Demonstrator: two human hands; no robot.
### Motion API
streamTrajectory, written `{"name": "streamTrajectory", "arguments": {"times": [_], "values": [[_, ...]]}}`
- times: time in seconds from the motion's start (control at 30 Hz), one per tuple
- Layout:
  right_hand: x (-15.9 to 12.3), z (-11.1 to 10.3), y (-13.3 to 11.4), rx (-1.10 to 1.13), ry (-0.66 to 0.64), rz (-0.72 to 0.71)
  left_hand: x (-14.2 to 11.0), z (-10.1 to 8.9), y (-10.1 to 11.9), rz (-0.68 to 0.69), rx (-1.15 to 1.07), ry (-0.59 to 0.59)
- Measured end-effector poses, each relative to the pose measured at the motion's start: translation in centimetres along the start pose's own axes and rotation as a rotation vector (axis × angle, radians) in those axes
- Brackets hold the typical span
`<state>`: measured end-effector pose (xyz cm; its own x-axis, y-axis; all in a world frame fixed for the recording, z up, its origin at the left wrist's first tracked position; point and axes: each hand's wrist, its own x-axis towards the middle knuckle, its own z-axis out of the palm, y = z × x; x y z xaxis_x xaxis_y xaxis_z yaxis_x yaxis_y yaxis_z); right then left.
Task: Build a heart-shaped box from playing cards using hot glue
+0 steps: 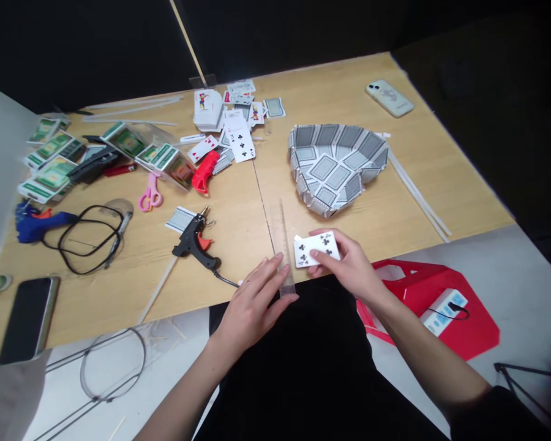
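Observation:
My right hand point(352, 262) pinches a playing card point(305, 250) with black clubs on its white face, thumb on top, just above the table's front edge. Just to its left, a clear ruler point(279, 229) lies across the front of the table. My left hand point(256, 300) has its fingers on the ruler's near end and its thumb by the bottom edge. A black glue gun point(193, 241) rests to the left, beside a face-down card point(180, 218). Beyond my right hand stands a heart-like tray point(327, 174) made of grey-backed cards.
Loose cards point(241, 144) and a card stack point(207, 110) lie at the back. Card boxes point(57, 150), pink scissors point(150, 195), a blue glue gun point(41, 223) and a phone point(27, 318) occupy the left. Glue sticks point(416, 190) and another phone point(389, 98) are right. A red stool point(468, 306) stands below.

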<state>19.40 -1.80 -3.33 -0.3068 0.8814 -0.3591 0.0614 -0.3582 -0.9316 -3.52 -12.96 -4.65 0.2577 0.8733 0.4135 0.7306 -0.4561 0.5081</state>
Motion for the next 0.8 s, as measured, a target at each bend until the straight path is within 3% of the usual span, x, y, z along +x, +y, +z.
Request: {"name": "streamTrajectory", "arguments": {"times": [0.13,0.23,0.43,0.8], "values": [[-1.5,1.1,1.5,-0.238,0.085,-0.042,-0.3,0.8,-0.2,0.040,0.008,-0.104],[-1.7,1.4,1.2,-0.374,0.114,-0.031,-0.3,0.8,-0.5,0.055,0.060,-0.143],[-1.1,1.5,0.0,-0.418,0.157,-0.056,0.6,0.3,-0.5,0.022,0.118,-0.194],[-0.7,1.6,0.8,-0.609,0.191,-0.179,2.0,0.3,-1.2,-0.048,0.159,-0.232]]}}
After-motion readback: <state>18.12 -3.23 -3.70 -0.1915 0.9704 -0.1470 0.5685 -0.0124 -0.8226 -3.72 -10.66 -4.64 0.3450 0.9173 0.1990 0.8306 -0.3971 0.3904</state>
